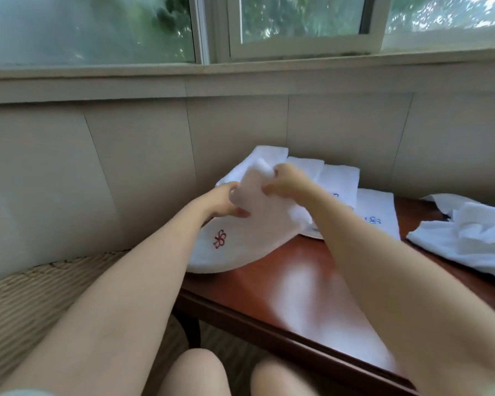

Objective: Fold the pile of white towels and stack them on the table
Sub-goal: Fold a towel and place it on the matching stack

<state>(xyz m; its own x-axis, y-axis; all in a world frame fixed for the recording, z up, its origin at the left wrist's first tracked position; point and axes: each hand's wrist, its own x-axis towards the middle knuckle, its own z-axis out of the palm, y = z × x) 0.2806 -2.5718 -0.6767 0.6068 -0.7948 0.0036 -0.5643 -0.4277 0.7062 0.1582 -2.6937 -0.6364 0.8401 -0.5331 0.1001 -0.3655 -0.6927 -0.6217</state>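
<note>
Head view looks down on a glossy reddish-brown wooden worktop set against a beige panelled wall under a white-framed window. Both hands meet above the worktop's far left corner, each gripping the upper edge of a white terry towel with a red embroidered emblem. Left hand has its fingers curled round the towel's left side, thumb on the front of the cloth. Right hand pinches a bunched corner of the same towel a little higher and to the right. The towel hangs from both hands, and its rounded lower edge rests on the worktop's left corner, the red emblem facing up near the left forearm.

Behind it, along the wall, lie folded white towels with blue emblems, overlapping one another in a row. At the right edge of the worktop sits a loose crumpled pile of white towels, well apart from the hands. A woven straw mat covers the floor to the left, and the person's bare knees show at the bottom.
</note>
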